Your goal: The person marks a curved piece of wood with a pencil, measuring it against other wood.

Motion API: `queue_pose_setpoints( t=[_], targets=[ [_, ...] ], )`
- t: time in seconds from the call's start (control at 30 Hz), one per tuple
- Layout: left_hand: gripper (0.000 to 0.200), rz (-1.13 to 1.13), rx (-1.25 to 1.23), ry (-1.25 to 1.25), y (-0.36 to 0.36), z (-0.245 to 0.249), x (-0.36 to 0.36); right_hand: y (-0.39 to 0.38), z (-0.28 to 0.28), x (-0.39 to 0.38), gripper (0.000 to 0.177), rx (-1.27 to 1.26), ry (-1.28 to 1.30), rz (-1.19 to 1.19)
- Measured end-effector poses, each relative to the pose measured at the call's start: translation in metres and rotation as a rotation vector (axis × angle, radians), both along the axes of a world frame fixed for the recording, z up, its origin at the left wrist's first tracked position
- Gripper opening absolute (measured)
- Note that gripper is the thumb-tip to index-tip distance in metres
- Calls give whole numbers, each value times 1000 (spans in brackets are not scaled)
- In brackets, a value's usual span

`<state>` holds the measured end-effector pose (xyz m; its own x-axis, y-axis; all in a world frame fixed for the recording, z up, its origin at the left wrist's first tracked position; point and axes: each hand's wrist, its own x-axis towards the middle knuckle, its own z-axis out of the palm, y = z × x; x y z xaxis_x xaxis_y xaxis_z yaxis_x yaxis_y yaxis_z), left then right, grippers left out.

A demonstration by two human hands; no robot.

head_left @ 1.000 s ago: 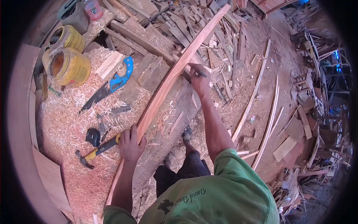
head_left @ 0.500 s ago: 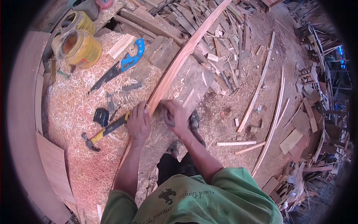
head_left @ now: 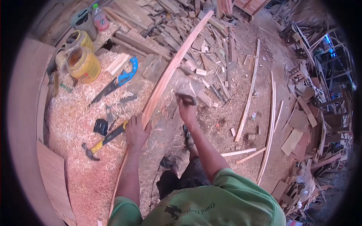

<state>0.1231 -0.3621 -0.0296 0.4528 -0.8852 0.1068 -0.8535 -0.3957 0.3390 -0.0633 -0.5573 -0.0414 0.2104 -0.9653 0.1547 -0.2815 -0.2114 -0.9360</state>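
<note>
The long wooden strip (head_left: 173, 64) runs slantwise from the near left to the far right, its far end over the pile of offcuts (head_left: 181, 28), and it is the piece to steady: the left hand (head_left: 137, 132) lies across its near part, fingers on the left edge and thumb on the right, seemingly clamped on it. The right hand (head_left: 187, 113) is closed around a small dark block (head_left: 187, 99), blurred, held to the right of the strip and apart from it. To do this well, I would press down with the left palm so that the long far end cannot swing, and set its fingertips clear of wherever the block meets the wood. The block is best held flat and square, with even pressure along the grain. The hammer (head_left: 103, 143) has its handle end just beside the left fingers, so a little more room there would help; the tape measure (head_left: 100, 127) and the blue-handled saw (head_left: 127, 75) lie farther left among the shavings (head_left: 81, 139), out of the strip's way
</note>
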Motion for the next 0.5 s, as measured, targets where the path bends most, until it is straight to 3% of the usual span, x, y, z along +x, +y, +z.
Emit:
queue_pose_setpoints(
  t=[0.1,0.2,0.33,0.5],
  targets=[
    [58,33,59,-24,-5,-5,-4,-71,4,4,25,-177,203,-35],
    [56,28,-8,-132,-9,-5,-7,-121,-6,16,26,-77,38,-73],
    [58,11,78,-155,-12,-3,-7,-180,-10,33,26,-263,197,-80],
    [59,16,122,-167,-12,-9,-5,-220,-7,44,25,-238,154,-3]
  ],
)
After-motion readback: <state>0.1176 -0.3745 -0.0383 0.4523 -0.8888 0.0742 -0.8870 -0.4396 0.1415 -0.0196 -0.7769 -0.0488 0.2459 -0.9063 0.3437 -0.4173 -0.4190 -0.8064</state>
